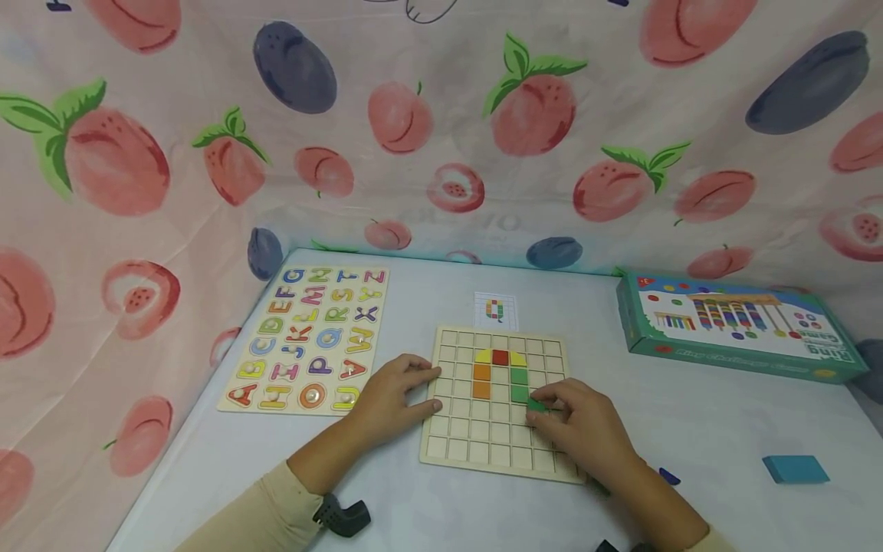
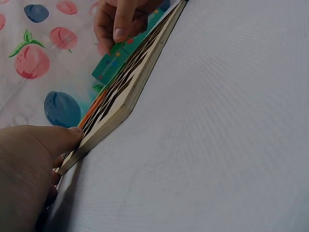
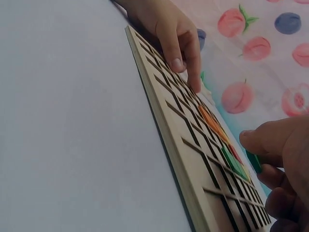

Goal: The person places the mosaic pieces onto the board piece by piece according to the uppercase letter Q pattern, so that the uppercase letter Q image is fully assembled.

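A wooden grid board [image 1: 458,448] lies on the table with coloured tiles in some cells. Two yellow corner tiles flank a red tile [image 1: 500,357] in the upper row. Orange tiles [image 1: 481,381] run down the left and green tiles [image 1: 519,384] down the right. My right hand [image 1: 586,422] pinches another green tile [image 1: 537,405] between thumb and fingertips, over the board's right part. In the right wrist view this tile [image 3: 253,161] appears above the board surface. At the left edge, my left hand [image 1: 389,402] rests its extended thumb and index finger against the board.
A small pattern card [image 1: 495,310] lies behind the board. Left of it is an alphabet puzzle [image 1: 303,341]. A green game box [image 1: 738,326] stands at back right, a blue block [image 1: 796,469] at right. One dark blue piece [image 1: 669,476] lies near my right forearm.
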Demonstrator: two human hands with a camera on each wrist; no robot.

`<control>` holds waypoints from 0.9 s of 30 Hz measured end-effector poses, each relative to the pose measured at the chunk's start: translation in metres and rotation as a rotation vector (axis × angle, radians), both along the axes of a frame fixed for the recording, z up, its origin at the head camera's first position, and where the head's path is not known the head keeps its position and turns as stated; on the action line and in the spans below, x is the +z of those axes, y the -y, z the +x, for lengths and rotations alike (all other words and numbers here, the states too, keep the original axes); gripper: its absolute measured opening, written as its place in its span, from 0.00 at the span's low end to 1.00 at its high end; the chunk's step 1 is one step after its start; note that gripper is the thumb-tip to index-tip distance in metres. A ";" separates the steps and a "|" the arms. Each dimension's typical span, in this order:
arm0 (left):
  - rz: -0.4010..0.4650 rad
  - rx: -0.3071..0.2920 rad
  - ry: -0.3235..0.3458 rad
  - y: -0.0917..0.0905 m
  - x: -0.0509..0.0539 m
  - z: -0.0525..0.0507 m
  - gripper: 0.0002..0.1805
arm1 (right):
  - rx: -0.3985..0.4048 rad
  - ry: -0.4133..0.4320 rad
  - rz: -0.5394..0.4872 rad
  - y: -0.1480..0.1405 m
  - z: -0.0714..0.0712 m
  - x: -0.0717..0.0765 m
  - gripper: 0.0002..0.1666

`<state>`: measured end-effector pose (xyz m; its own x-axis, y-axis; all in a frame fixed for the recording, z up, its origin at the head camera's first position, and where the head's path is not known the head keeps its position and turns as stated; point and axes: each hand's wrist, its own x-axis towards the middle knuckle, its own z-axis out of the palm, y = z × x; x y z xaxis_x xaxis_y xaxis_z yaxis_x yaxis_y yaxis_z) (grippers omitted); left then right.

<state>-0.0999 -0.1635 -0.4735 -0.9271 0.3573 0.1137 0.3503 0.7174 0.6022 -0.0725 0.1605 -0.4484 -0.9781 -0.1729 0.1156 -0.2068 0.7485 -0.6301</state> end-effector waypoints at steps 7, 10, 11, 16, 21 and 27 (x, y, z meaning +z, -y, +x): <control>-0.009 -0.001 -0.007 0.001 -0.001 0.000 0.29 | 0.028 0.012 -0.020 0.022 -0.004 -0.002 0.13; -0.007 -0.003 -0.008 0.001 0.000 0.000 0.29 | 0.036 0.031 -0.018 0.032 -0.005 -0.002 0.13; -0.006 -0.003 -0.008 0.001 0.000 0.000 0.29 | 0.040 0.035 -0.017 0.035 -0.005 -0.002 0.13; -0.005 0.001 -0.006 0.001 0.000 0.000 0.29 | 0.041 0.042 -0.010 0.049 -0.007 -0.002 0.12; -0.008 0.001 -0.006 0.001 0.000 0.000 0.29 | 0.046 0.047 -0.007 0.058 -0.006 -0.005 0.11; -0.003 -0.002 -0.009 0.001 0.000 0.001 0.29 | 0.031 0.023 0.030 0.065 -0.006 -0.007 0.12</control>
<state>-0.0988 -0.1646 -0.4731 -0.9254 0.3591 0.1215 0.3572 0.7185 0.5968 -0.0785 0.0954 -0.4555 -0.9746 -0.2064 0.0874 -0.2160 0.7603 -0.6126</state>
